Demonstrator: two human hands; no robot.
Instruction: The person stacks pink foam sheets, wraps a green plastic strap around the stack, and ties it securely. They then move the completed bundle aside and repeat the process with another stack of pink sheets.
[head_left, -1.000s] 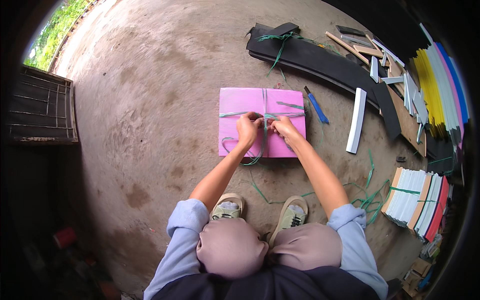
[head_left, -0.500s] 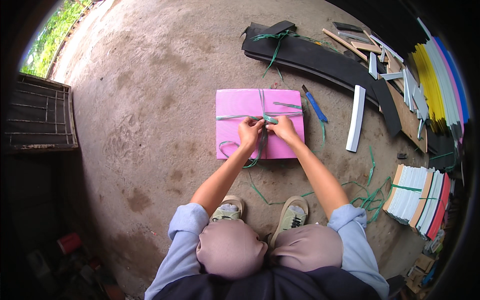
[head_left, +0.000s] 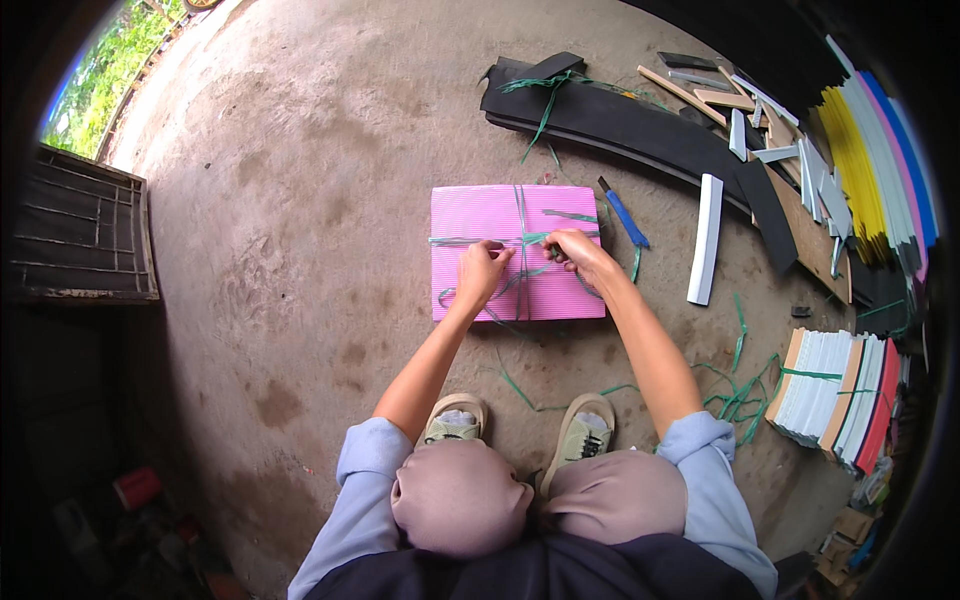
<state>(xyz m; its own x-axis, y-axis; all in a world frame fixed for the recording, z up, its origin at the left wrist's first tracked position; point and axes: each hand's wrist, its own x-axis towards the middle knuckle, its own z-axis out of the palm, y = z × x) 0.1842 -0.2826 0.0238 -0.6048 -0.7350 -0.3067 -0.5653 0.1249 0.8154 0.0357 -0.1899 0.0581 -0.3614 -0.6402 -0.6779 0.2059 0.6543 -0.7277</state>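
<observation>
A pink ribbed stack lies flat on the concrete floor in front of my feet. Green plastic string crosses over its top both ways, with the crossing between my hands. My left hand is closed on the string just left of the crossing, fingertips pinched. To the right of it, my right hand has its fingers curled round another stretch of string. A loose loop lies on the stack's near left part. Just beyond the right edge rests a blue-handled utility knife, its dark blade pointing away.
Long black boards lie at the far right beside a heap of offcuts. A white strip lies nearer. A tied bundle of white pieces and tangled string are at right. A metal-framed panel stands left.
My hands have moved apart, the right one further right, from where they met at the crossing. The string knot there now looks drawn tighter, and its loop has gone.
</observation>
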